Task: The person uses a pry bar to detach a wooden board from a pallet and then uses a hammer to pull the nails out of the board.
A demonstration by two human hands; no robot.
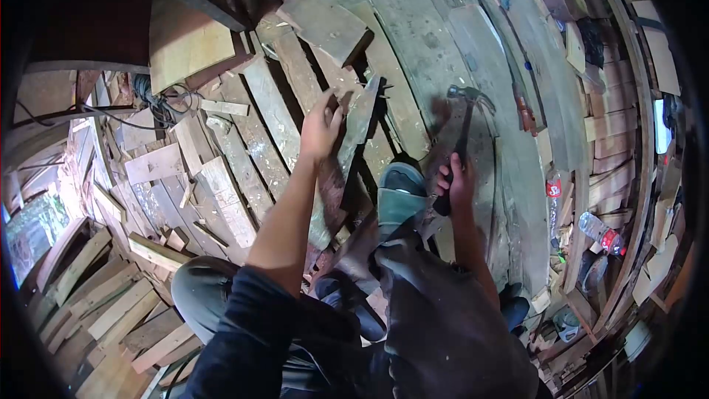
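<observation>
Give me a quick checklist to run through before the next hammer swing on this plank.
1. Hammer gripped: ok, right hand wraps the handle near its end.
2. Plank steadied: ok, left hand holds its upper end.
3. Left hand apart from hammer head: ok, a clear gap shows.
4. Foot placement: ok, sandalled foot sits below the plank, between the hands.
5. Nail position: cannot tell, too small to see.
6. Loose scraps underfoot: not ok, offcuts lie around.

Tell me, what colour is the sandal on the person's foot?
The sandal is teal, a blue-green; the head view shows it between the left hand and right hand.
</observation>
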